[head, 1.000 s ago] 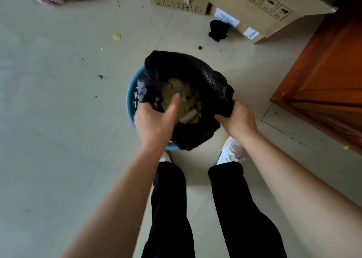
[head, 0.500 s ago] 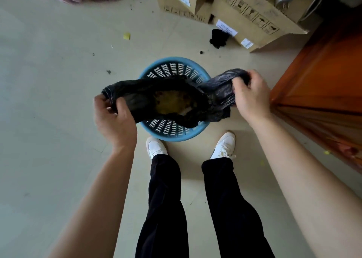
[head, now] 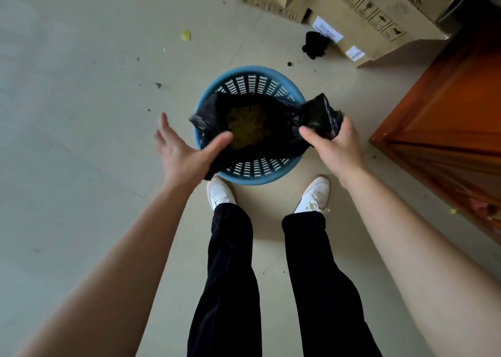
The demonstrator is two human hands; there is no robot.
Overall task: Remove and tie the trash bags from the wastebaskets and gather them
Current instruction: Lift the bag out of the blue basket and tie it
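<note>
A black trash bag [head: 273, 145] sits in a round blue slotted wastebasket [head: 252, 82] on the floor, just past my feet. Yellowish waste shows in the bag's open mouth. My right hand [head: 336, 147] grips the bag's bunched right edge, which sticks out over the basket's right rim. My left hand [head: 184, 156] is spread with straight fingers at the basket's left side; its thumb lies against the bag's left edge, and it holds nothing.
Cardboard boxes [head: 360, 12] stand at the back, with a small black wad [head: 315, 44] on the floor before them. A wooden cabinet [head: 447, 128] rises close on the right. Yellow scraps [head: 186, 35] and dark crumbs dot the pale tile floor to the left.
My left hand has let go of the bag's left edge and spread wide. The bag's stretched mouth has slackened back into the basket. My right hand still holds its edge.
</note>
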